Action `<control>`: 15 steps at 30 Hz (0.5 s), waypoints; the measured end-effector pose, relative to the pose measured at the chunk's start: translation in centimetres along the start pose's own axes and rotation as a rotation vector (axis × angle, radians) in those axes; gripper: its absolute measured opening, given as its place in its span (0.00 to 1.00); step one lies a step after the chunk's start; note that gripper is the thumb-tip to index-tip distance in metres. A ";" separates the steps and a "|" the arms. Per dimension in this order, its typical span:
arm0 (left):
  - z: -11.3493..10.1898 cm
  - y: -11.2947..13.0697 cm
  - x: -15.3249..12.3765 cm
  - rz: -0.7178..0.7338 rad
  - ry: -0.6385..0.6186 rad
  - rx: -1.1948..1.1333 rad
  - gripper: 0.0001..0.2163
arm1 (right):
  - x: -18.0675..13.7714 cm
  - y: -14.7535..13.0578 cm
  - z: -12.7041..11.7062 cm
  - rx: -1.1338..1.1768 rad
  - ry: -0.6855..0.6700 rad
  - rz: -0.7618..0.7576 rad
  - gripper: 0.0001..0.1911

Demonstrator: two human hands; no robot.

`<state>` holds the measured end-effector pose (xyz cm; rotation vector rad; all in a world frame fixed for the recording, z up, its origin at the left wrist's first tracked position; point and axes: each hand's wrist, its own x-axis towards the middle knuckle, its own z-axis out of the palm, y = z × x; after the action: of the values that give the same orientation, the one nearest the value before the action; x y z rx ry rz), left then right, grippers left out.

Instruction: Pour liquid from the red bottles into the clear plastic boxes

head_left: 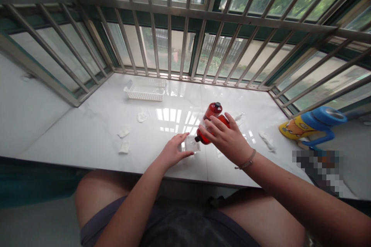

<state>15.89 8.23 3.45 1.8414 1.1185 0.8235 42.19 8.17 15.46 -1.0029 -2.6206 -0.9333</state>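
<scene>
My right hand (227, 139) grips a red-brown bottle (213, 117), tipped over so its mouth points down toward a small clear container (192, 144) on the white marble sill (95, 131). My left hand (174, 152) rests beside that container, fingers curled against its left side and front edge. The bottle's lower end is partly hidden behind my right fingers.
A white slotted plastic basket (145, 89) stands at the back of the sill. Several white cotton pads (124, 132) lie scattered to the left and right (267, 140). A blue and yellow toy-like item (311, 125) sits at the right. Metal window bars (169, 27) enclose the sill.
</scene>
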 end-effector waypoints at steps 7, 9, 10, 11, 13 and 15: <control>0.0 0.1 0.0 -0.003 0.006 -0.008 0.39 | 0.1 -0.1 0.0 0.008 -0.002 -0.010 0.20; 0.0 0.2 0.0 -0.005 0.005 -0.010 0.39 | 0.1 0.0 0.0 0.017 -0.002 -0.012 0.20; 0.0 0.2 0.0 -0.006 0.003 -0.012 0.39 | 0.1 0.0 0.0 0.021 -0.003 -0.013 0.21; 0.0 0.1 0.0 -0.008 0.001 -0.013 0.39 | 0.1 0.0 0.1 0.023 -0.005 -0.012 0.21; 0.0 0.1 0.0 -0.010 -0.003 -0.014 0.39 | 0.0 0.0 0.2 0.019 -0.011 -0.009 0.21; 0.0 0.0 0.0 -0.011 -0.005 -0.012 0.39 | -0.1 0.0 0.4 0.017 -0.017 0.002 0.22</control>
<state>15.91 8.27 3.49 1.8245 1.1180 0.8174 42.26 8.38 15.06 -1.0138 -2.6362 -0.9039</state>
